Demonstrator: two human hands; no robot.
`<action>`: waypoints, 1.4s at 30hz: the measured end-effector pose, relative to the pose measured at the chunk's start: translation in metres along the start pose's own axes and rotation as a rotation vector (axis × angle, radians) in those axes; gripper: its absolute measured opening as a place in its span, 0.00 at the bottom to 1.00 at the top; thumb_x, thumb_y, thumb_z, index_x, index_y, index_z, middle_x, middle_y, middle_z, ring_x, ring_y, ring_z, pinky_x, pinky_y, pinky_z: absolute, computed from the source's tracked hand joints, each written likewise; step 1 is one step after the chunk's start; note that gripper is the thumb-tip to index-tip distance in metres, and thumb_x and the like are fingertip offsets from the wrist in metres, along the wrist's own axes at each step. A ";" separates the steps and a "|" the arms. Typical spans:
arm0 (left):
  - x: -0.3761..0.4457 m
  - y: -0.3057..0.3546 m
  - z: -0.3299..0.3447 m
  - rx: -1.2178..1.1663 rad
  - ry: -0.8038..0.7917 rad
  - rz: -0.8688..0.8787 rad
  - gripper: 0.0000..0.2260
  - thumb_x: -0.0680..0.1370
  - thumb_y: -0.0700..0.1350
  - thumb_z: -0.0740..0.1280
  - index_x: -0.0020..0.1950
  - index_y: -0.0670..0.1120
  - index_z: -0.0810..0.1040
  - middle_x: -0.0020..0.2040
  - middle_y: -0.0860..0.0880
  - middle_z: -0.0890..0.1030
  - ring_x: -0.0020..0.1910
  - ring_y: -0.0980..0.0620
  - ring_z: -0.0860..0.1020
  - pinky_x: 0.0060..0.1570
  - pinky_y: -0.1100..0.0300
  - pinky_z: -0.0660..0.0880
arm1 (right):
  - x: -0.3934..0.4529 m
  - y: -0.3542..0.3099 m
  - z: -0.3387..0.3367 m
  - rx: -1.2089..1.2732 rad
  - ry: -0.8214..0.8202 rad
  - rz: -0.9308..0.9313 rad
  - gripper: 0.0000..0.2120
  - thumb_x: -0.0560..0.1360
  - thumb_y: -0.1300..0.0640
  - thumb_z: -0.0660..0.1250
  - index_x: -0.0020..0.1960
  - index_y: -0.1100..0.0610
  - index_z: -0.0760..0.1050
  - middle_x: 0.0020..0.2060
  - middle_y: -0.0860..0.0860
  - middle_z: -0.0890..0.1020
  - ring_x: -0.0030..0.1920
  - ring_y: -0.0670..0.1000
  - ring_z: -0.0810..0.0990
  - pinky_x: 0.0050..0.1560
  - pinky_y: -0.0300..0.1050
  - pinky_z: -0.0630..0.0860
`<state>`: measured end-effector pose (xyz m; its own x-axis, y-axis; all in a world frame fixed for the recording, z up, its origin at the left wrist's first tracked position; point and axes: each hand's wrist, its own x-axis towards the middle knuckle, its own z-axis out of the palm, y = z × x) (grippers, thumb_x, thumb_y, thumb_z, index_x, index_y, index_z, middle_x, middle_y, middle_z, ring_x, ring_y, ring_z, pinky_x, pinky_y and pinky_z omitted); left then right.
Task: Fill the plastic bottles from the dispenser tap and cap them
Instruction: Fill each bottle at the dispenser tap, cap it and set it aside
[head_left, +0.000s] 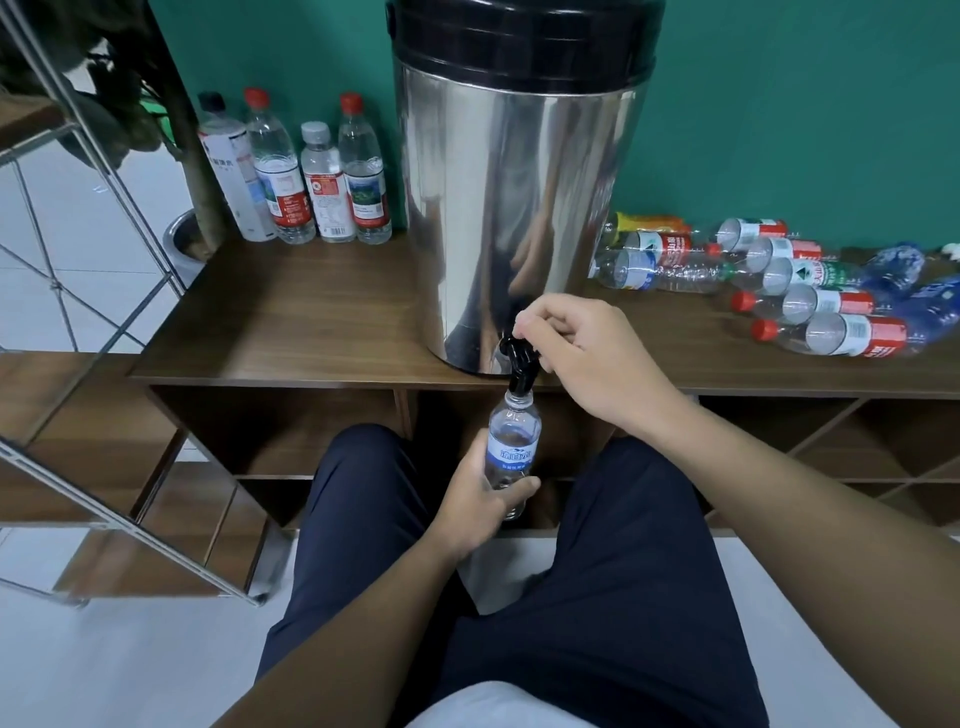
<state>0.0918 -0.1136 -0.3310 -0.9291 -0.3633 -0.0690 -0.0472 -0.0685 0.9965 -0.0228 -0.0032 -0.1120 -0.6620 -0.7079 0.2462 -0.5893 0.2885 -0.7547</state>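
Head view: my left hand (480, 493) grips a small bottle (513, 447) under the tap (521, 358), which my right hand (576, 353) pinches.

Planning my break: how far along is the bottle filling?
Done, it seems: four capped bottles stand left of the dispenser. In hand: the left hand holds an open bottle under the tap, which the right hand grips. Left: a pile of bottles lying on the right, seemingly empty.
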 end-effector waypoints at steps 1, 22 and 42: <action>0.000 0.001 0.000 -0.001 0.003 -0.002 0.29 0.78 0.39 0.82 0.76 0.53 0.76 0.62 0.49 0.87 0.63 0.45 0.86 0.68 0.47 0.83 | 0.000 0.001 -0.001 0.006 0.001 0.003 0.12 0.87 0.52 0.67 0.49 0.54 0.84 0.34 0.53 0.82 0.39 0.57 0.82 0.44 0.52 0.77; -0.005 0.007 0.002 -0.012 0.074 -0.007 0.22 0.78 0.40 0.83 0.70 0.48 0.82 0.61 0.49 0.89 0.61 0.51 0.87 0.63 0.56 0.81 | -0.048 0.109 0.036 0.475 0.165 0.378 0.19 0.91 0.48 0.60 0.60 0.59 0.85 0.46 0.56 0.88 0.45 0.53 0.85 0.49 0.46 0.82; -0.011 0.001 0.000 0.099 -0.018 -0.010 0.27 0.79 0.33 0.78 0.74 0.50 0.77 0.60 0.43 0.87 0.58 0.41 0.87 0.59 0.35 0.84 | -0.100 0.158 0.096 0.496 -0.123 0.368 0.19 0.86 0.62 0.72 0.74 0.51 0.81 0.66 0.44 0.87 0.70 0.46 0.84 0.73 0.47 0.78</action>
<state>0.1017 -0.1102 -0.3291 -0.9348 -0.3463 -0.0793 -0.0918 0.0199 0.9956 -0.0058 0.0515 -0.3142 -0.7047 -0.6970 -0.1326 -0.0288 0.2149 -0.9762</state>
